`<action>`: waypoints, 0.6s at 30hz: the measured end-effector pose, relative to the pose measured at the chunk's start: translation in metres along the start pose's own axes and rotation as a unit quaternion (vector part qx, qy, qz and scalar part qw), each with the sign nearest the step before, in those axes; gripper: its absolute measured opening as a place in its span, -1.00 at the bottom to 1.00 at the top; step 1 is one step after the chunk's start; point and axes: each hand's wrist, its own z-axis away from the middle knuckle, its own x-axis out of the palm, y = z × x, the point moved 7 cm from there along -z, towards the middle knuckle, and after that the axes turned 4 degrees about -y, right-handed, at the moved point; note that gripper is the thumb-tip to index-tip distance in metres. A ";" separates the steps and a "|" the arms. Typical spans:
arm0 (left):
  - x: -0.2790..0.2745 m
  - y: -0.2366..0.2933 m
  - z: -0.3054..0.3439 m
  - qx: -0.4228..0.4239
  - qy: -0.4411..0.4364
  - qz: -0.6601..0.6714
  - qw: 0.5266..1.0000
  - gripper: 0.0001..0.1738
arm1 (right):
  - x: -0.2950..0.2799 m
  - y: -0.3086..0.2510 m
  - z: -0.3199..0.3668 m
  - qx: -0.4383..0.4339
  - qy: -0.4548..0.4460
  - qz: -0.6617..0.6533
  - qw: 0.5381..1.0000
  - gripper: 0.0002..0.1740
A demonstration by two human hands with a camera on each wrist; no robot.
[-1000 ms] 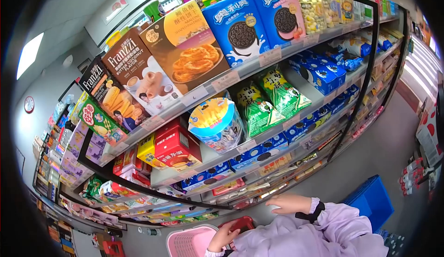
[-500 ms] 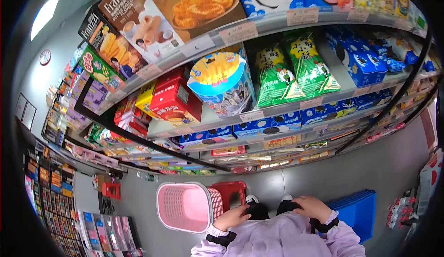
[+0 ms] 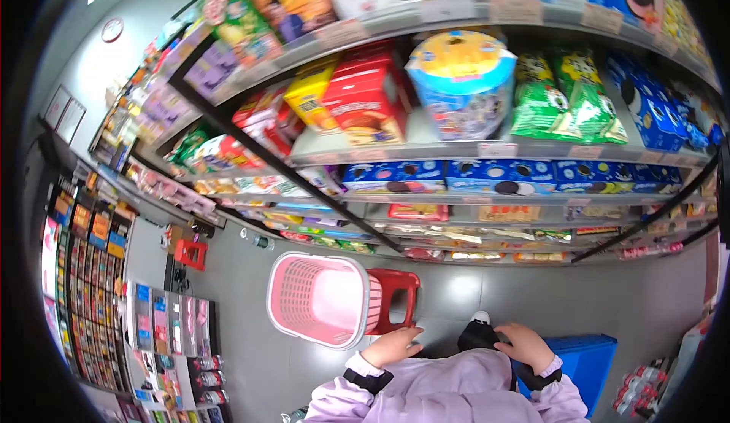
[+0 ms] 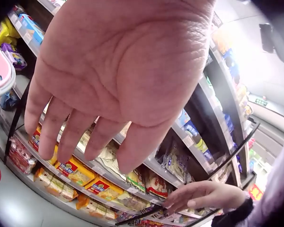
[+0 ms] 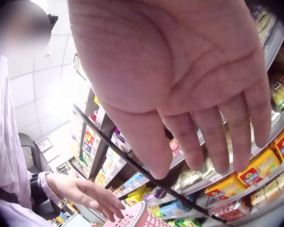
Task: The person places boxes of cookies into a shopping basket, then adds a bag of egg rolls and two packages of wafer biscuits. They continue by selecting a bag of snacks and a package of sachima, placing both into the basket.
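Note:
My left hand (image 3: 391, 347) hangs in front of the body with nothing in it. In the left wrist view its bare palm shows, with the fingers extended. Nearest to it is a pink plastic basket (image 3: 372, 313), which stands beside a red stool (image 3: 411, 292). Opposite, my right hand (image 3: 526, 347) is also unoccupied, its palm (image 5: 175, 61) facing the right wrist camera and its fingers fairly straight. A blue crate (image 3: 584, 370) lies on the floor close to that hand.
A snack shelf (image 3: 449, 153) curves across the front, with a black frame bar. It holds red boxes (image 3: 365, 96), a blue-and-yellow tub (image 3: 462, 88) and green snack bags (image 3: 582, 100). Bottled drinks (image 3: 209, 377) and a display rack (image 3: 171, 324) stand at left.
The head view has tilted down and turned left, so lower shelves and more floor show. The hands stay low before the body, still holding nothing.

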 end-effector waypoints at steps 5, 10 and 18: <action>0.006 -0.062 0.055 0.030 0.059 0.005 0.998 -0.45 | 0.041 -0.046 -0.020 -0.017 -0.032 0.054 0.998 -0.57; 0.013 -0.143 0.147 0.002 0.110 0.056 0.992 -0.45 | 0.112 -0.128 -0.057 -0.057 -0.070 0.114 0.989 -0.57; 0.069 -0.280 0.327 -0.159 0.201 0.135 0.957 -0.39 | 0.282 -0.258 -0.104 -0.176 -0.255 0.133 0.941 -0.56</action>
